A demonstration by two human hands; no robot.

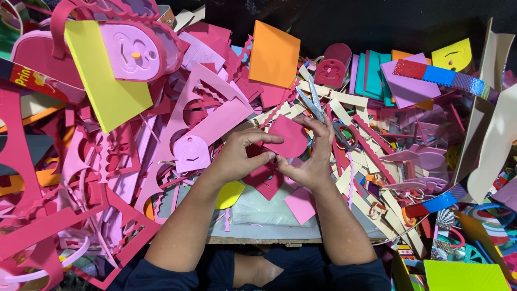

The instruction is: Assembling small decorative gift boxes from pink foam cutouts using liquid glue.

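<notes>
Head view, read left to right. At the table's far left corner we see a pink foam bag shape (40, 51) partly covered by a yellow-green foam sheet (105, 81), with a pale pink oval face piece (134, 53) just beside it. Below these lies a deep heap of pink and red foam offcuts (81, 178) reaching the left edge.

Near the middle, our left hand (237, 156) and right hand (309, 159) meet over the table's near edge. Both are closed in a pinch on one thing: a dark pink rounded foam piece (288, 137). The left thumb and fingers grip its lower left margin; the right fingers curl round its right side and lower edge. The piece sits between and slightly beyond the hands, about equally near to each. Its domed end points toward the far right, and its long axis runs obliquely from the near left to the far right. A red foam scrap (264, 180) lies directly beneath, touching or nearly touching the palms; we cannot tell which.

Just beyond the right fingers lie scissors (323, 116), blades pointing to the far edge, handles nearer the right hand. An orange foam sheet (274, 54) rests farther back. Toward the right edge we find a purple sheet (406, 81) crossed by a glitter strip (441, 75), and cream card (495, 134).
</notes>
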